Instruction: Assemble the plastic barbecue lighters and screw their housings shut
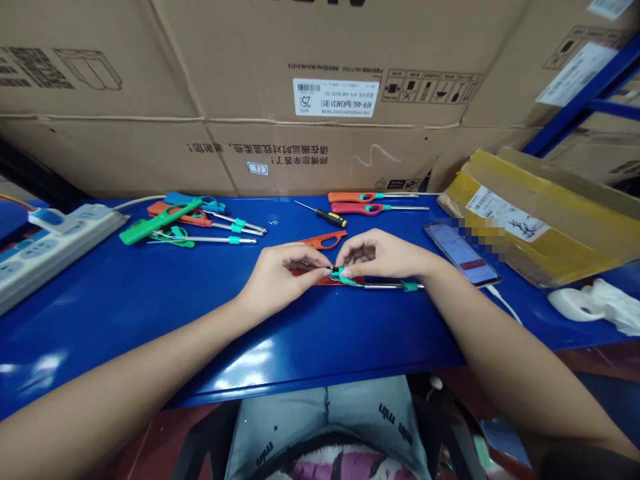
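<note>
Near the middle of the blue table, my left hand (283, 277) pinches a small black part (334, 269) between thumb and forefinger. Opposite it, my right hand (383, 257) is closed on a small teal piece (346, 278) beside the black part. Beneath both hands lies an orange lighter shell (327, 281), partly covered by the fingers. A metal tube (385, 286) with a teal clip extends from it to the right, under my right wrist. Just behind the hands rests another orange shell half (325, 241).
Several lighters (187, 220) in green, orange and blue lie at the left by a power strip (45, 247). Behind are a screwdriver (330, 217) and two lighters (355, 208). A phone (463, 253) and a taped box (530, 213) sit at the right.
</note>
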`<state>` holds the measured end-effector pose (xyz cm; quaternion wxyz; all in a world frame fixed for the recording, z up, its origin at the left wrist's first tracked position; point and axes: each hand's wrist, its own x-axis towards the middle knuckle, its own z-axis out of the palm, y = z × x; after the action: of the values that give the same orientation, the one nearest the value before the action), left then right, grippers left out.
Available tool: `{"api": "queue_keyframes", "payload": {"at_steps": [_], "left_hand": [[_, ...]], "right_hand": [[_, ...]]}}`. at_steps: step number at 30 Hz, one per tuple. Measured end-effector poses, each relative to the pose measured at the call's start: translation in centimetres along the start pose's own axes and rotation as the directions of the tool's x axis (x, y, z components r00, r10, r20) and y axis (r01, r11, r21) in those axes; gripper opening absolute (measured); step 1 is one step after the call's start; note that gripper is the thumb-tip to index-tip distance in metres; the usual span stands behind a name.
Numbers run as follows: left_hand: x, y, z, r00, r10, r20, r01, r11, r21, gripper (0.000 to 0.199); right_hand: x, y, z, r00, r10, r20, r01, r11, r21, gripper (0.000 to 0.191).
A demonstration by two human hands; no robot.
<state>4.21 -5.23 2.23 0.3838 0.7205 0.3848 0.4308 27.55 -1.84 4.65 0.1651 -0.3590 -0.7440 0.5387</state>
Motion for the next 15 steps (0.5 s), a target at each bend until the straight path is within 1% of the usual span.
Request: {"api": "queue_keyframes", "payload": {"at_steps": [4, 8, 15], "left_hand": [[-0.03, -0.23, 0.09, 0.998, -0.057, -0.006, 0.057, 0.995, -0.077, 0.014], [0.00, -0.29, 0.08, 0.994, -0.104, 0.013, 0.105, 0.985, -0.135, 0.016], [0.00, -0.22, 0.03, 0.994, -0.113, -0.012, 0.111, 0.987, -0.116, 0.014]], "right_hand": [[-0.02, -0.21, -0.01, 1.000, -0.010, -0.022, 0.009, 1.000, -0.017, 0.024], [0.00, -0.36, -0.05, 0.998, -0.020, -0.061, 0.018, 0.999, -0.031, 0.024], [0.04, -0.27, 0.09, 0.999, -0.005, -0.046, 0.003, 0.999, -0.037, 0.026]]}}
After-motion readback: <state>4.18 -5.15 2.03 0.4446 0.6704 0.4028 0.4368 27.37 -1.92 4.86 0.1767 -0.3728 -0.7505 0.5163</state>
